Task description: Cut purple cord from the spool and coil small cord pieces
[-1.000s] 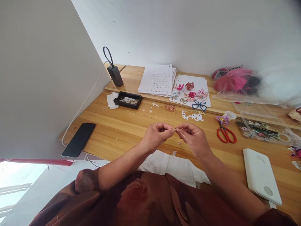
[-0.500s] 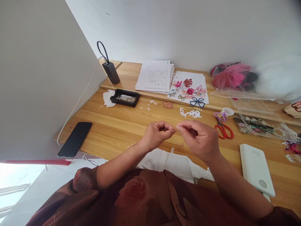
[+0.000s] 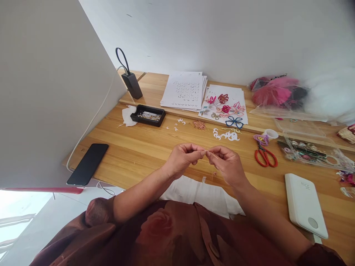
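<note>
My left hand [image 3: 180, 159] and my right hand [image 3: 227, 165] meet fingertip to fingertip above the wooden table's front part. Both are pinched on a thin thread or wire [image 3: 213, 154], whose fine end lies across my right fingers. Whatever else sits between the fingertips is too small to make out. Just beyond the hands lie a cluster of copper-coloured looped pieces [image 3: 199, 125] and white crescent cutouts [image 3: 226, 135]. A tiny reddish piece [image 3: 214, 174] rests on the table below my hands. White cloth [image 3: 202, 194] is at the table's front edge.
At the left are a phone [image 3: 88, 164], a black tray of beads [image 3: 148, 115] and a dark power bank [image 3: 132, 85]. Papers [image 3: 183, 91] and wire flowers [image 3: 234, 122] lie behind. Red-handled scissors [image 3: 266, 157], a clear box [image 3: 307, 149] and a white power bank [image 3: 306, 205] are at the right.
My right hand has turned and lowered slightly, and its fingertips now touch those of my left hand. The thin strand shows more clearly. The view has shifted slightly.
</note>
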Demonstrator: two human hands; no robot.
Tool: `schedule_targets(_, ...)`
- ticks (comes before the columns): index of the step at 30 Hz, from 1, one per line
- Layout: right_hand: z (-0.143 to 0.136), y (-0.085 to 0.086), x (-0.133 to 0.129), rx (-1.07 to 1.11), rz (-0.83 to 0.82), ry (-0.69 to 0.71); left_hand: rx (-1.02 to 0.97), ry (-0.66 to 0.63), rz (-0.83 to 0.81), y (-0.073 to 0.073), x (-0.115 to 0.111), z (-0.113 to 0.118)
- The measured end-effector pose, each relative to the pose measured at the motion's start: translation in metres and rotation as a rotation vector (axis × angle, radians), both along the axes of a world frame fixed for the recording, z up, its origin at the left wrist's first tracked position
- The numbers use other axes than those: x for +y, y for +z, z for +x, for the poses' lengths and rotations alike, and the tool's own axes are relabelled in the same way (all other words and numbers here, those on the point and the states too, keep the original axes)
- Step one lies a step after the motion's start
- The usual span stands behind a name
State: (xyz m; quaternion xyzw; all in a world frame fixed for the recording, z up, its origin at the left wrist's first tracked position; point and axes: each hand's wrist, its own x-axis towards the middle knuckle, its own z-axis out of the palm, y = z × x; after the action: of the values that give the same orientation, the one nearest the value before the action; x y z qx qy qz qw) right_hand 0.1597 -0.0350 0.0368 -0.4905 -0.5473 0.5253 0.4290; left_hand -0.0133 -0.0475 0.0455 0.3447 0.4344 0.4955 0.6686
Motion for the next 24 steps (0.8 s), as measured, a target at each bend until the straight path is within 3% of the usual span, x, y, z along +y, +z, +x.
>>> schedule_targets(3, -0.002, -0.005, -0.012, -0.109, 0.121, -0.021, -0.02, 0.047, -0.009, 0.0, 0.001, 0.001)
schedule_targets(7, -0.002, -0.005, -0.028, -0.388, 0.466, 0.005, 0.011, 0.136, 0.005, -0.004, 0.002, 0.002)
schedule_targets(11, 0.001, 0.011, -0.034, -0.588, 0.821, 0.032, 0.138, 0.13, 0.061, -0.009, 0.0, 0.002)
schedule_targets(14, 0.004, 0.027, -0.027, -0.583, 0.881, 0.013, 0.235, 0.044, 0.152, -0.007, -0.003, 0.001)
schedule_targets(16, 0.007, 0.033, -0.018, -0.508, 0.761, -0.003, 0.256, -0.031, 0.191, -0.004, -0.005, -0.001)
schedule_targets(18, 0.008, 0.034, -0.007, -0.375, 0.537, -0.024, 0.227, -0.061, 0.204, -0.002, -0.006, -0.001)
schedule_targets(24, 0.004, 0.012, 0.004, 0.1, -0.199, 0.114, 0.095, 0.075, 0.146, -0.003, -0.002, 0.001)
